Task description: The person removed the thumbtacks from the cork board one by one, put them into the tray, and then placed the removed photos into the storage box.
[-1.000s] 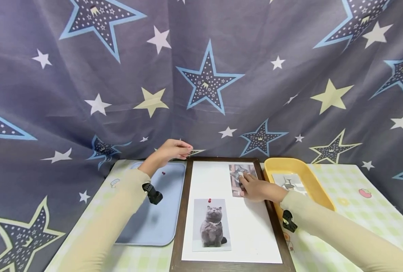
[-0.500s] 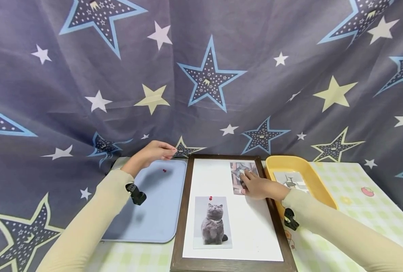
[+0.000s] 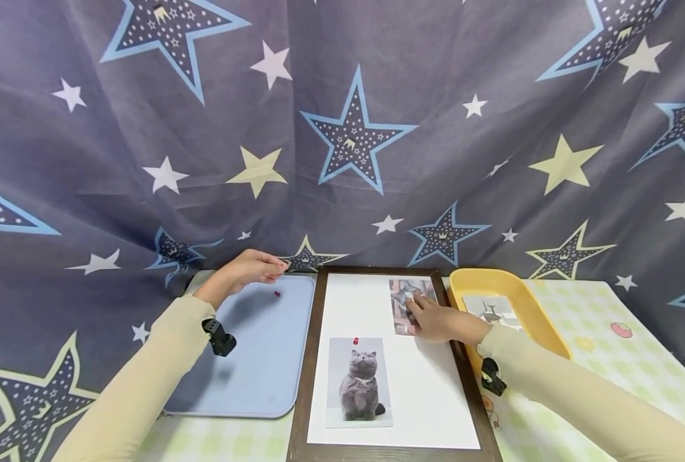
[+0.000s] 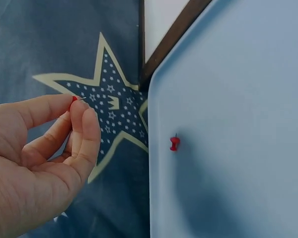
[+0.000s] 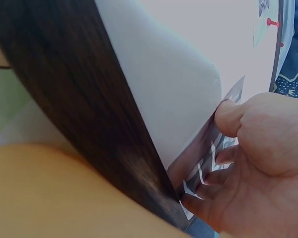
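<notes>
My left hand [image 3: 248,266] hovers over the far end of the blue tray [image 3: 250,385], pinching a red push pin [image 4: 74,99] between thumb and fingertips, its metal point sticking out. A second red push pin [image 4: 174,144] lies on the tray below. My right hand [image 3: 434,319] rests on a cat photo [image 3: 398,314] at the upper right of the brown-framed white board [image 3: 303,391], fingers and thumb spread over it and covering part of it. Lower left on the board, a photo of a grey cat [image 3: 361,391] has a red push pin [image 3: 355,341] at its top.
Right of the board stands a yellow bin [image 3: 541,321] with another photo [image 3: 492,311] inside. A green checked tablecloth [image 3: 625,359] covers the table. Behind everything hangs a dark curtain [image 3: 342,218] printed with stars.
My left hand has moved left and slightly down, away from the board's top edge to over the tray, still pinching the push pin. The right hand stays on the cat photo.
</notes>
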A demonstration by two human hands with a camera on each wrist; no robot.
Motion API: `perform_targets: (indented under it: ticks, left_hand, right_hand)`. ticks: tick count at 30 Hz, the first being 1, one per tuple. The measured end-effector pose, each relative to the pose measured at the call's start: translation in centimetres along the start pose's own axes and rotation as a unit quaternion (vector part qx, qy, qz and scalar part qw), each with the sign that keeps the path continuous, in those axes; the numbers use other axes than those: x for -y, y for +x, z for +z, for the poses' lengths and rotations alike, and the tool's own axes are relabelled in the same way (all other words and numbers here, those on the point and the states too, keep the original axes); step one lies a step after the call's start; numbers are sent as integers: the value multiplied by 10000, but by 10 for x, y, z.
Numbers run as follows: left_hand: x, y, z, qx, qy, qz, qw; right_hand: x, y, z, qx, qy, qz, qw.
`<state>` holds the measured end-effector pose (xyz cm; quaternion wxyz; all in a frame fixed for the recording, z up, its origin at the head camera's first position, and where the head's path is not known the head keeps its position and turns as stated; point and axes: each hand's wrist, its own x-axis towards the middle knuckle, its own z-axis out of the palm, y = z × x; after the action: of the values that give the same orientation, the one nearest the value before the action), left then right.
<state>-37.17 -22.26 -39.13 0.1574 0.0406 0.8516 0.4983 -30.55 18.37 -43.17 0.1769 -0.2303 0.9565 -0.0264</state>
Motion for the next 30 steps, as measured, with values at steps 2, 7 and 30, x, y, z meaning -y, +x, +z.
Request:
perform_targets:
  ticks: [2,7,30]
  left_hand:
    - [3,0,-1,-24,19,-4,10000]
    - [9,1,-5,-113,65,-95,9999]
    - [38,-2,-14,-346,269,-554,9975]
  right_hand:
    - [0,0,0,22,-5,4,10000]
    - [1,0,-2,64,-26,19,10000]
    - [1,-1,-1,53,-32,49,10000]
